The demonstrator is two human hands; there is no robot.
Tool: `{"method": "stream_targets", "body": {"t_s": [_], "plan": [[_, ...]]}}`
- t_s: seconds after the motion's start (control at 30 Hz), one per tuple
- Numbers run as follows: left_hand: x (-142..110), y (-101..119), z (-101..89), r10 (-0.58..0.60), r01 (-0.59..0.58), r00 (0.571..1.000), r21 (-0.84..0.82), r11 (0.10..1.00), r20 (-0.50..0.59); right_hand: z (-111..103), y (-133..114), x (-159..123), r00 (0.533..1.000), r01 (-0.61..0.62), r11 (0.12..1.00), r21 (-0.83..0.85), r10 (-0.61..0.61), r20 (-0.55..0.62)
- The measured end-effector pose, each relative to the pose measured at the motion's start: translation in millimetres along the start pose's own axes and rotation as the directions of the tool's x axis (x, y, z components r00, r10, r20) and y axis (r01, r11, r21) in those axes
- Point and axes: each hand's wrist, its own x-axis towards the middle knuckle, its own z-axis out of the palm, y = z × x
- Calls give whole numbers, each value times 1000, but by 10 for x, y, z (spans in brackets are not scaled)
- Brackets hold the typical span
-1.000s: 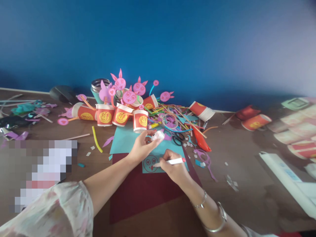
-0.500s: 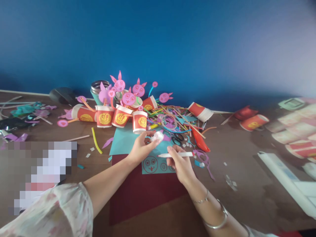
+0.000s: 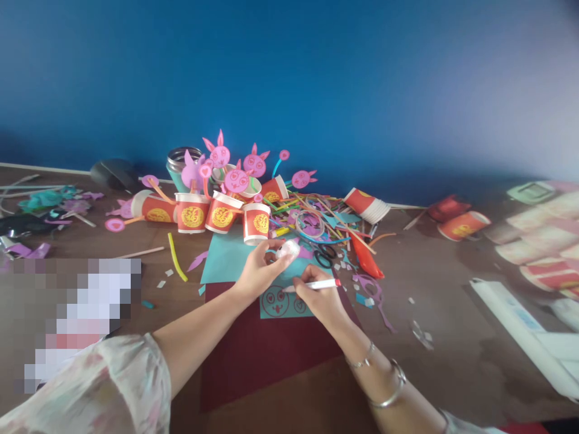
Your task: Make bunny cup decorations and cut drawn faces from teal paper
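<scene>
My right hand (image 3: 316, 293) is closed on a white marker (image 3: 324, 284) with a red end. Its tip points left, just over a teal paper strip (image 3: 294, 313); whether it touches cannot be made out. Red drawings mark the strip: a round face with heart eyes and a smaller circled heart, partly covered by my right hand. Closed around a small, shiny white object (image 3: 289, 248) is my left hand (image 3: 261, 268), above a larger teal sheet (image 3: 221, 259). Beneath the strip lies a dark red sheet (image 3: 271, 355).
Red paper cups (image 3: 190, 214) with pink rabbit faces (image 3: 236, 180) line the back. Straws and scraps are heaped beside black-handled scissors (image 3: 324, 256). A stack of cups (image 3: 368, 205) lies at right; a yellow straw (image 3: 177, 258) lies left. A blue wall rises behind.
My right hand has moved slightly left with the marker, bringing its tip to the upper edge of the drawn face. My left hand stays nearly still.
</scene>
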Motion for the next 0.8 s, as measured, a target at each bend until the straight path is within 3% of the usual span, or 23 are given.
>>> {"method": "stream_targets", "body": {"t_s": [0.27,0.63,0.8], "plan": [[6,-4,0,-4,4,1000,7,1000,6,13,44,11,999,34,998,-58,-32,34],[5,-8,-5,4,-4,1000,5,1000,10,-11,-5,-7,996,34,998,-47,-38,-77],[5,-11,-2,11,-11,1000,-6,1000,8,-2,16,-22,998,25,999,-37,-27,-53]]}}
